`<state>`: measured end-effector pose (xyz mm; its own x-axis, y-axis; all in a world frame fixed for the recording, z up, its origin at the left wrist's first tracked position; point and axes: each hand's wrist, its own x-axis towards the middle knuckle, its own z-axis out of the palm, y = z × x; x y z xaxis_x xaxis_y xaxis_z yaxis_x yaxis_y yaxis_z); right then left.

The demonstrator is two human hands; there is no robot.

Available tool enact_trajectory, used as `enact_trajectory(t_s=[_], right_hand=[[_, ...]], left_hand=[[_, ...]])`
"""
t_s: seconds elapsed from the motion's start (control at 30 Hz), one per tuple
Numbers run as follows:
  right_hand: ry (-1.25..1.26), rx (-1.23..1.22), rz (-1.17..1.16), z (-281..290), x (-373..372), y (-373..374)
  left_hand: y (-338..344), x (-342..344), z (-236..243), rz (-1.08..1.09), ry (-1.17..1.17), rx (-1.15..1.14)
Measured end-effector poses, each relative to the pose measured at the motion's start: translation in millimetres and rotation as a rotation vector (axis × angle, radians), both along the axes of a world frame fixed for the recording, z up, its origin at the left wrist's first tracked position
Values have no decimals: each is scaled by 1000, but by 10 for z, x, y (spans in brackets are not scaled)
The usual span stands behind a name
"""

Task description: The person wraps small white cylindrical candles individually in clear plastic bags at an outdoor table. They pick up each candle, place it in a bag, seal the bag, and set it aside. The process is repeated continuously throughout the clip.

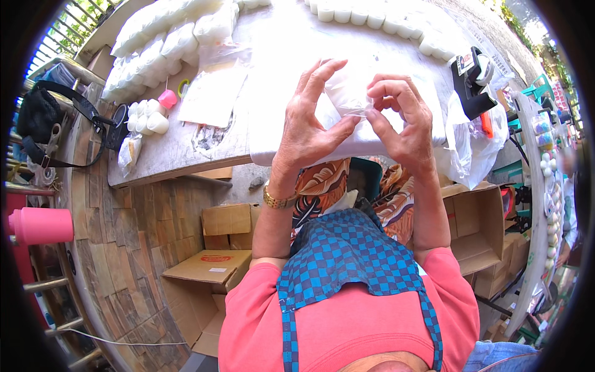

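In front of me, above the white cloth (279,133) on the table, a small clear plastic bag (346,93) with something white in it lies between my hands. My right hand (403,121) pinches the near edge of this bag between thumb and bent fingertips. On the other side is my left hand (310,121), its fingers raised and apart. The left thumb reaches across to the bag's near edge. What exactly the bag contains is washed out by glare.
Wrapped white cylinders (158,59) are stacked at the far left, and more white cylinders (372,18) line the far edge. White sheets (214,93) and a pink piece (167,98) lie left. A black device (469,84) stands right, by a white plastic bag (462,139). Cardboard boxes (207,266) sit below.
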<state>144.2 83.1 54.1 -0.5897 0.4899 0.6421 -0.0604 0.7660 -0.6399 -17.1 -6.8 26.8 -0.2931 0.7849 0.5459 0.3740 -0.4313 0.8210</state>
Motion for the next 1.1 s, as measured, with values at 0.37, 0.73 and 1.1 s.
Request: enact_trajectory(t_s=[0.37, 0.73, 1.1], right_hand=[[-40, 267, -215, 139, -33, -186], [9, 344, -298, 36, -33, -297], [90, 831, -297, -205, 75, -164]], left_hand=[[-36, 28, 131, 139, 212, -5], [87, -410, 361, 81, 239, -31], [360, -297, -2, 277, 301, 375]])
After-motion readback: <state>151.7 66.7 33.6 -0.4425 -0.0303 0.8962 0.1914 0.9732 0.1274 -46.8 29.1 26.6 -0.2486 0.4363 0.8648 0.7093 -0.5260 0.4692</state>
